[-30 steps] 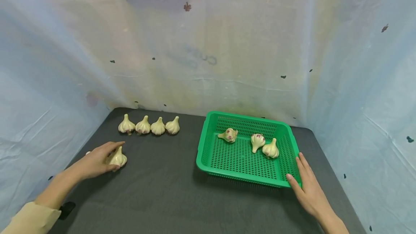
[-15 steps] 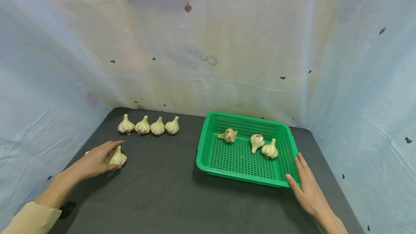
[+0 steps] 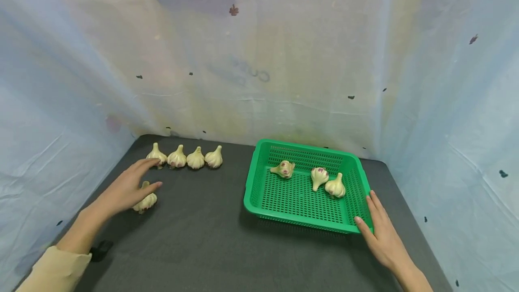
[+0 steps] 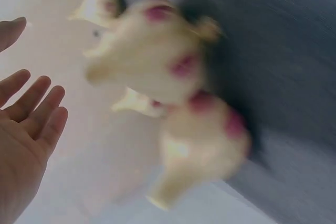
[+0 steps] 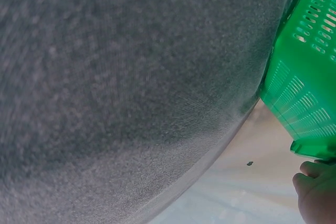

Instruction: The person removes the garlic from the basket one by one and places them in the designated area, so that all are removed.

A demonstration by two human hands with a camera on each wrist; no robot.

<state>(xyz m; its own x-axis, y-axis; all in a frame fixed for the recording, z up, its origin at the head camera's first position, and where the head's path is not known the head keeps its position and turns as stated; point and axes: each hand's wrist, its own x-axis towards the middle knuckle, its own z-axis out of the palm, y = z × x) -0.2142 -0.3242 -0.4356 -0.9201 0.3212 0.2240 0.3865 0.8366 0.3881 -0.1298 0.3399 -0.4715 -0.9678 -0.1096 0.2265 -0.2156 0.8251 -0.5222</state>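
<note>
My left hand (image 3: 123, 189) is lifted over a garlic bulb (image 3: 147, 203) on the dark table, its fingers spread and holding nothing. In the left wrist view that palm (image 4: 23, 150) faces two large, blurred garlic bulbs (image 4: 202, 140) with purple patches, apart from the fingers. Behind the hand in the head view, any second near bulb is hidden. Several more bulbs (image 3: 177, 157) stand in a row at the back left. My right hand (image 3: 385, 238) rests with straight fingers on the right front corner of a green plastic basket (image 3: 300, 222). Three garlic bulbs (image 3: 335, 187) lie inside it.
A dark cloth-covered table (image 3: 194, 238) stretches between the left hand and the basket. Pale plastic sheeting (image 3: 259, 57) with small leaf marks hangs along the back and both sides, close to the table's edges.
My left hand has let go of the near garlic bulb, opened its fingers and moved slightly up and away toward the row. The right hand stays at the basket.
</note>
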